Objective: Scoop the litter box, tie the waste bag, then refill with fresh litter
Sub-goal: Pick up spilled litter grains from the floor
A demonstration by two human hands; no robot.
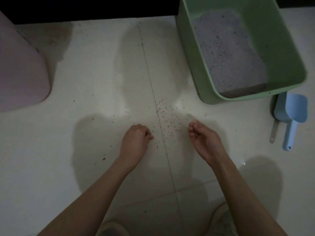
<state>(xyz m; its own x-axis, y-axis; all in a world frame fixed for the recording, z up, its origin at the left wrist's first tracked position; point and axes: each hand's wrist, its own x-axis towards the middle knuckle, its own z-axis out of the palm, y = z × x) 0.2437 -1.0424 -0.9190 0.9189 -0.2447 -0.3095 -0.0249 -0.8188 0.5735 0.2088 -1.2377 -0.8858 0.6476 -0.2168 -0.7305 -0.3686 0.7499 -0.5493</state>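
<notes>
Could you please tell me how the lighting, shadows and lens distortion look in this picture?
Head view: dim and slightly soft overall; soft double shadows spread on the pale tiled floor around both hands, the left hand and right hand; a small bright glare spot sits near the right forearm; the wide lens bends the green plastic litter box outward.

No text, label, brand, number or sign can be read anywhere in the dim view: nothing legible stands on the green litter box (190, 53), the blue scoop (295, 109) or the floor tiles (85, 82).
</notes>
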